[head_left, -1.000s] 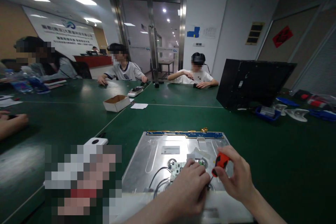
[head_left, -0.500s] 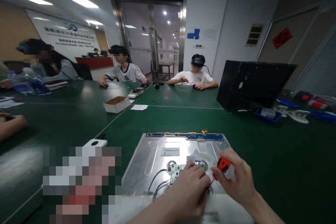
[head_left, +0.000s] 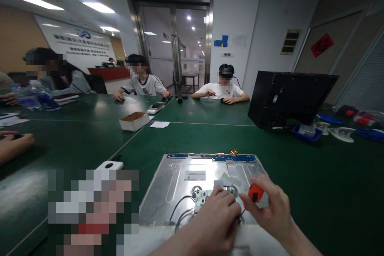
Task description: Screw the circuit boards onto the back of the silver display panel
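In front of me lies a flat metal display panel (head_left: pixel 177 172) with a blue circuit strip (head_left: pixel 240 157) along its far edge. A small pale green circuit board (head_left: pixel 201 198) with black cables sits on it, partly covered by my left hand (head_left: pixel 217 216). That hand is closed, fingers curled down near the screwdriver's shaft; what they grip is hidden. Between thumb and fingers of my right hand (head_left: pixel 274 208) is the orange and black handle of a screwdriver (head_left: pixel 256 193). Its thin shaft slants down toward the panel beside my left hand, and its tip is hidden.
A white device (head_left: pixel 111 165) lies left of the panel, beside a blurred-out patch. Farther off are an open cardboard box (head_left: pixel 134 122), a sheet of paper (head_left: pixel 160 124), a black monitor (head_left: pixel 288 98) and a blue tray (head_left: pixel 307 133). Several people sit around the green table (head_left: pixel 204 136).
The screwdriver's handle has turned between my right fingers, showing more orange and less black. My left hand stays in place. The whole view has shifted slightly.
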Demonstrator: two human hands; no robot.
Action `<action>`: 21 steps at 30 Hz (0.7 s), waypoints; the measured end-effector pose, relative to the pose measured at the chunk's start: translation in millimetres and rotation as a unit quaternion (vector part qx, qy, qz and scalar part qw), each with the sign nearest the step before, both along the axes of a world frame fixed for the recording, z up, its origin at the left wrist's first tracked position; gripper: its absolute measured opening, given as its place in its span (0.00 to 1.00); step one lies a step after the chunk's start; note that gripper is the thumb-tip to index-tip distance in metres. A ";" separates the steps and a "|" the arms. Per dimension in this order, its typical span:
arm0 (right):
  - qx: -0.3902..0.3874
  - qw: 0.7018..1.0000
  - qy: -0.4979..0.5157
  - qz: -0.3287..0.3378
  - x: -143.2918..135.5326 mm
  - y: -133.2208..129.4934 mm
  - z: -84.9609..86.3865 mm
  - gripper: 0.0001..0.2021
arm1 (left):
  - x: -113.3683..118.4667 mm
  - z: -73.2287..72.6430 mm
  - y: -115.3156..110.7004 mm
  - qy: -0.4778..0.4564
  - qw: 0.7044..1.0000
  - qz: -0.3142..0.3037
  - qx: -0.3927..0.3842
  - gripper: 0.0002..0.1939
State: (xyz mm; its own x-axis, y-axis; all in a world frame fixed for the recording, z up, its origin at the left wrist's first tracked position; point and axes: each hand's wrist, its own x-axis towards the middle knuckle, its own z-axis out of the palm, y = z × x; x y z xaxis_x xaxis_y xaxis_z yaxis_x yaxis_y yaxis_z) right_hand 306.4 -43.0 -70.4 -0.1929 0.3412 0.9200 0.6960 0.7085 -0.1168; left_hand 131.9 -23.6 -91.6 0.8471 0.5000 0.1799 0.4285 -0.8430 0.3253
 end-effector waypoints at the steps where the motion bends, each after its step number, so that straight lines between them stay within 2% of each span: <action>1: 0.005 1.000 -0.002 0.000 0.0 0.3 0.4 0.12 | 0.0 -0.5 0.1 -0.003 1.000 -0.001 -0.003 0.10; 5: -0.012 1.000 -0.006 0.019 0.3 -1.1 3.5 0.13 | 0.4 -2.5 0.9 -0.008 1.000 -0.004 -0.009 0.10; 9: -0.063 0.997 -0.009 0.054 0.7 -4.9 4.7 0.15 | 0.5 -2.2 1.1 0.001 1.000 -0.003 -0.003 0.09; 12: -0.082 0.995 -0.009 0.053 0.9 -6.0 3.1 0.16 | 0.4 -0.9 0.9 0.000 1.000 -0.005 -0.004 0.10; 21: -0.017 1.000 -0.005 0.006 -2.1 -0.5 1.5 0.11 | 0.1 -4.9 1.1 -0.015 1.000 0.000 -0.013 0.12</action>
State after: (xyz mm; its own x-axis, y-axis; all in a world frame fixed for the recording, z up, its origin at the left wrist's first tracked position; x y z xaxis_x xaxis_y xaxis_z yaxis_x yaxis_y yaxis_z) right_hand 304.3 -43.6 -68.9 -0.2055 0.3697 0.9061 0.6887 0.7125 -0.1345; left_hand 132.0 -22.5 -96.6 0.8419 0.5046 0.1915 0.4181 -0.8341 0.3598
